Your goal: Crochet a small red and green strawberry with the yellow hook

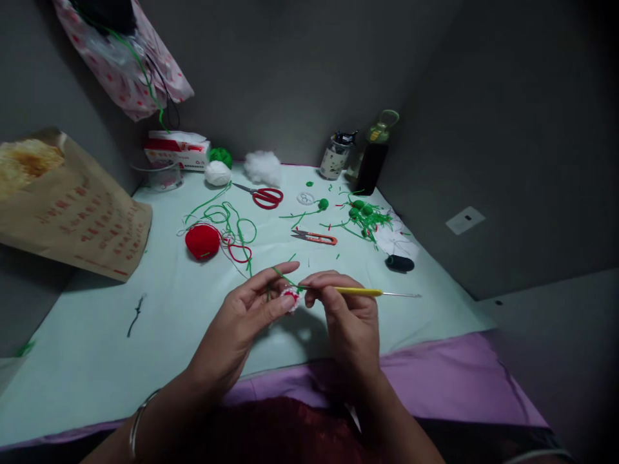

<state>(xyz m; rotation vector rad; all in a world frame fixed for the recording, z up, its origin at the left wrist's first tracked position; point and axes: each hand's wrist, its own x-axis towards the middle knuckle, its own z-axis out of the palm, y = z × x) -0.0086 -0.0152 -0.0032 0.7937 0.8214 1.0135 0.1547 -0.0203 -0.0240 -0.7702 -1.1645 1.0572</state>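
Between the thumb and fingers of my left hand (pixel 249 316) is a small round crochet piece (pixel 291 299), white with a red centre and a green edge. Green yarn (pixel 284 277) runs over my raised left index finger to the piece. My right hand (pixel 351 316) grips a crochet hook (pixel 360 292) by its yellow handle. One metal end of the hook meets the green edge of the piece; the other end points right. Beyond my hands lie a red yarn ball (pixel 202 242), loose green yarn (pixel 231 219) and orange thread snips (pixel 314 238).
Red-handled scissors (pixel 265 197), a white yarn ball (pixel 217 173) and stuffing (pixel 262 168) lie farther back. Small green crochet balls (pixel 360 210) with tails are at the right, near a dark thread spool (pixel 400 263). A paper bag (pixel 91 219) stands left; a bottle (pixel 380 132) stands against the wall.
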